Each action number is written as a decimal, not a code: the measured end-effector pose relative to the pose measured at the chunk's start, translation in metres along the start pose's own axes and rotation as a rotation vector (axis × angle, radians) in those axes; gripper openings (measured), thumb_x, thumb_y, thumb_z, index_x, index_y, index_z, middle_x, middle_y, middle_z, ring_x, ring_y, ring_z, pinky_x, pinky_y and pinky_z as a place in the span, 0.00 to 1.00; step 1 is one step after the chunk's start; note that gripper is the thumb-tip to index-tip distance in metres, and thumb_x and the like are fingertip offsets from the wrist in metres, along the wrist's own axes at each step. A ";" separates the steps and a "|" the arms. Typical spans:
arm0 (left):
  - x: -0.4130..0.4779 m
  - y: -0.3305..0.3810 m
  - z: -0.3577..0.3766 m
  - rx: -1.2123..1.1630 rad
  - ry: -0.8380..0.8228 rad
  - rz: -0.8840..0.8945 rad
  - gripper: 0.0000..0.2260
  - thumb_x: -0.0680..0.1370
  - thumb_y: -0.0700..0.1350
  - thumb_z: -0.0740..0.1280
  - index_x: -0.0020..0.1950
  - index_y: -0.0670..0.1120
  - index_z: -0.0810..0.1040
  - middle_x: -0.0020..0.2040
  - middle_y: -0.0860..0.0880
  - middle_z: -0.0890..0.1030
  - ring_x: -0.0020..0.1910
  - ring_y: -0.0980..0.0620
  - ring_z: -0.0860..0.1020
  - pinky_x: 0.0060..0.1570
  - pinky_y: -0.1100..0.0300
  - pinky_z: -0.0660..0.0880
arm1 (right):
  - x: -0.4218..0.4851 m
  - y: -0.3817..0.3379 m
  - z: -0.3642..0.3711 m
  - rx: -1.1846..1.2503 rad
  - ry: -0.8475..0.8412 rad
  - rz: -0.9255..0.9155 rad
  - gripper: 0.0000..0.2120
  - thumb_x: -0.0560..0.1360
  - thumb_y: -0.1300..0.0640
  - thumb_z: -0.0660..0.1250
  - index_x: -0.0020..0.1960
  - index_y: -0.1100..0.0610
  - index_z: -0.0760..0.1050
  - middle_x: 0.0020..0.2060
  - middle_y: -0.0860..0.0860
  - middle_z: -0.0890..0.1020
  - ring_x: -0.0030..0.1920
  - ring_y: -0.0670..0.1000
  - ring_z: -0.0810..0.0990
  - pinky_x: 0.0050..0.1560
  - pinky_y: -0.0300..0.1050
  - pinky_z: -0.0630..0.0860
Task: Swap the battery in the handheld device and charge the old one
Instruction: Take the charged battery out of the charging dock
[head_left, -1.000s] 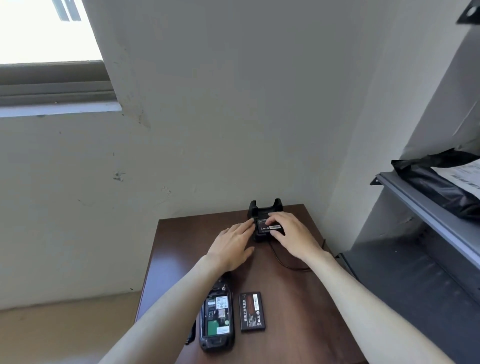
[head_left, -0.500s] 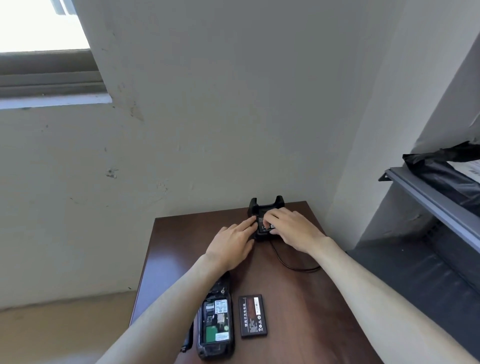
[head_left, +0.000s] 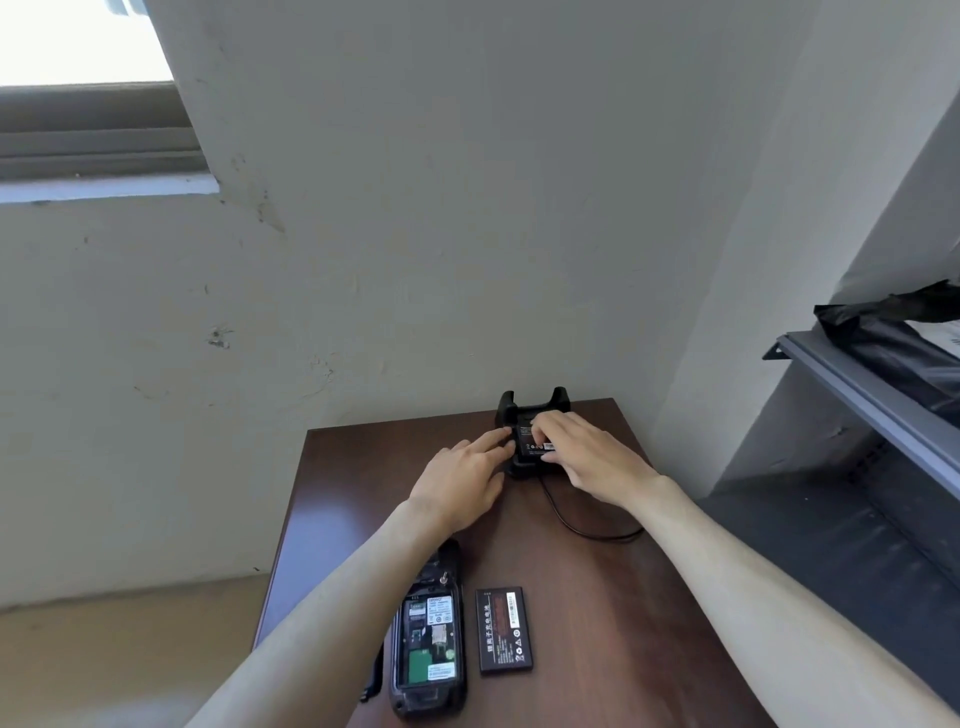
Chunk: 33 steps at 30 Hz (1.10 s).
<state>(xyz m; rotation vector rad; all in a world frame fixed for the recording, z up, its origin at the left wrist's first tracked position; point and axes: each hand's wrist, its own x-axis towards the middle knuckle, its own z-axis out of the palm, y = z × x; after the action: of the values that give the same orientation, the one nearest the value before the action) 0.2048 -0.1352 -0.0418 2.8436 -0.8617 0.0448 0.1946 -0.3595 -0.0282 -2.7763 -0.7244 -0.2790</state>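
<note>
A black charging cradle (head_left: 535, 408) stands at the far edge of the brown table (head_left: 597, 613). A black battery (head_left: 531, 439) lies in it, and the fingers of my right hand (head_left: 587, 457) press on its face. My left hand (head_left: 462, 475) rests beside the cradle with its fingertips touching the cradle's left side. Near me the handheld device (head_left: 428, 644) lies face down with its battery bay bare and partly under my left forearm. A second black battery (head_left: 505, 630) lies flat just right of it.
The cradle's black cable (head_left: 576, 525) loops over the table towards the right edge. A grey metal shelf (head_left: 872, 400) on the right carries a black plastic parcel (head_left: 893, 332). The wall stands right behind the table, with a window at the upper left.
Both hands stay at the cradle. My right fingers have shifted slightly over the battery in the cradle. The view has tilted and drifted a little.
</note>
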 end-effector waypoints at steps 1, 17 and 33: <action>0.000 0.001 0.000 0.032 0.004 0.002 0.23 0.83 0.49 0.59 0.78 0.54 0.66 0.81 0.56 0.60 0.66 0.44 0.73 0.60 0.49 0.73 | -0.001 0.000 -0.001 0.019 0.006 0.003 0.13 0.78 0.64 0.69 0.52 0.52 0.66 0.49 0.44 0.73 0.50 0.45 0.71 0.45 0.48 0.77; -0.013 0.000 -0.028 -0.423 0.118 -0.161 0.37 0.75 0.53 0.75 0.79 0.48 0.63 0.71 0.48 0.75 0.70 0.45 0.69 0.70 0.48 0.67 | 0.001 -0.035 -0.014 -0.133 0.128 -0.089 0.14 0.76 0.55 0.72 0.55 0.50 0.68 0.54 0.44 0.80 0.57 0.48 0.78 0.63 0.48 0.71; -0.137 0.022 -0.066 -0.419 0.192 -0.225 0.26 0.68 0.58 0.79 0.65 0.59 0.78 0.54 0.55 0.78 0.60 0.54 0.74 0.59 0.57 0.70 | -0.076 -0.134 -0.042 0.586 -0.037 0.388 0.32 0.74 0.39 0.71 0.74 0.43 0.65 0.63 0.41 0.75 0.62 0.39 0.76 0.64 0.45 0.76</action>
<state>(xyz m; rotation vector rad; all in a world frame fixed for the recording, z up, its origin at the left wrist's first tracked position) 0.0795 -0.0667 0.0156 2.4718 -0.4455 0.0950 0.0573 -0.2931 0.0190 -2.2887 -0.2070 0.0592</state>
